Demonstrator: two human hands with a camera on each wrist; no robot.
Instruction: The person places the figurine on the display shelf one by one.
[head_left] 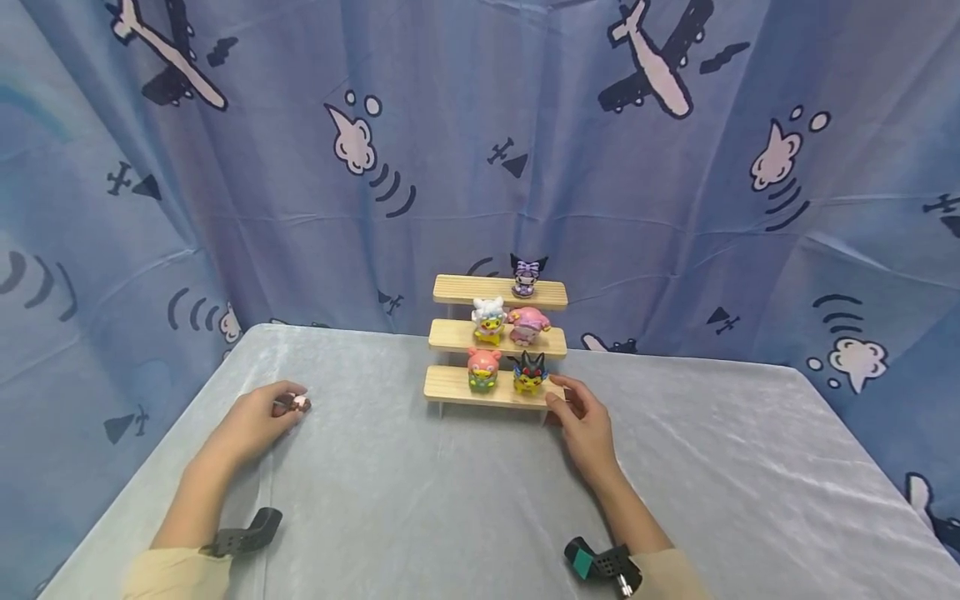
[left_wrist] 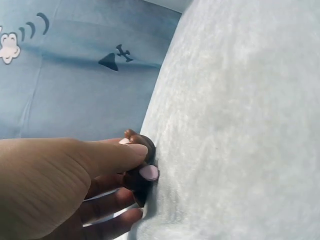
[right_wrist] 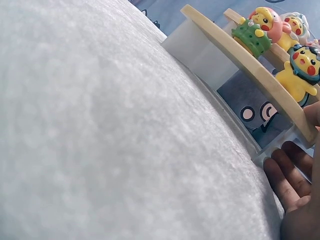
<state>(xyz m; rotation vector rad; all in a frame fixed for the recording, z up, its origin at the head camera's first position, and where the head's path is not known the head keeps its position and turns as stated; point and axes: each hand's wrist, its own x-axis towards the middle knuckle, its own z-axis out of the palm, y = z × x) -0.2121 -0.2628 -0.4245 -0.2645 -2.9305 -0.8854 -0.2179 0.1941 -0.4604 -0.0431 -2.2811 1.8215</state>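
Note:
My left hand (head_left: pixel 258 421) pinches a small dark brown figurine (head_left: pixel 298 402) with pink and white parts, at the table's left side. In the left wrist view the figurine (left_wrist: pixel 145 150) is between thumb and fingers, close to the cloth, its face hidden. My right hand (head_left: pixel 588 429) grips the right end of the lowest shelf on a three-tier wooden display stand (head_left: pixel 457 383). On that shelf stand a pink-hooded figurine (head_left: pixel 483 371) and a black-eared yellow figurine (head_left: pixel 529 375). The middle shelf bears a white-hooded figurine (head_left: pixel 489 321) and a pink figurine (head_left: pixel 528 325); the top one, a black-and-purple figurine (head_left: pixel 527 277).
Pale grey cloth covers the table (head_left: pixel 360 467). A blue curtain (head_left: pixel 450 167) printed with planes and clouds hangs behind and at the sides. Clear supports (right_wrist: pixel 200 52) hold the shelves up. Dark camera mounts are strapped to both wrists.

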